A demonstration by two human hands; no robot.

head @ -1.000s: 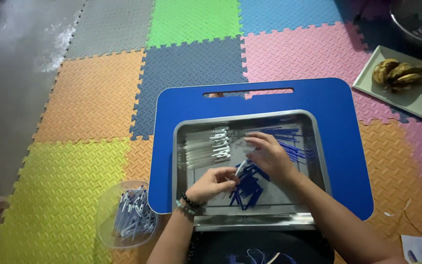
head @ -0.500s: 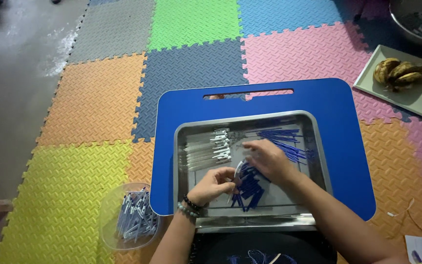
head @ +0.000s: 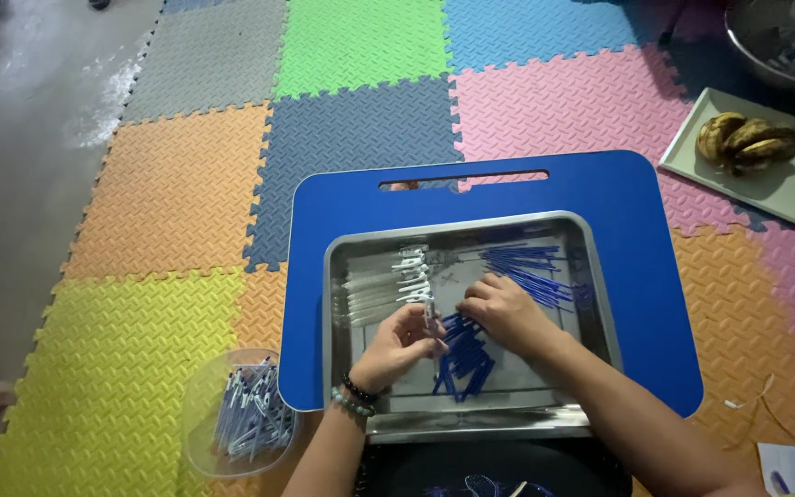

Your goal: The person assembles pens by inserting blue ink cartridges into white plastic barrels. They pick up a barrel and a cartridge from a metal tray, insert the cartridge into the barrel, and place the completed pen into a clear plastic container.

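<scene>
Head view: largest first, a blue lap surface (head: 637,276) carries a steel tray (head: 471,414). Inside the tray, blue pen parts (head: 464,354) lie at centre, white parts (head: 411,276) toward its left. Both hands meet over them: left hand (head: 397,345) pinches one slim piece, right hand (head: 506,313) curls around others. Light, stiff, smooth plastic; best pinched mid-barrel.

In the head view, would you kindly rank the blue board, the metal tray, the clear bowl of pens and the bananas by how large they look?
1. blue board
2. metal tray, which lies on it
3. clear bowl of pens
4. bananas, though they lie farther from the camera, so their last place is less sure
</scene>
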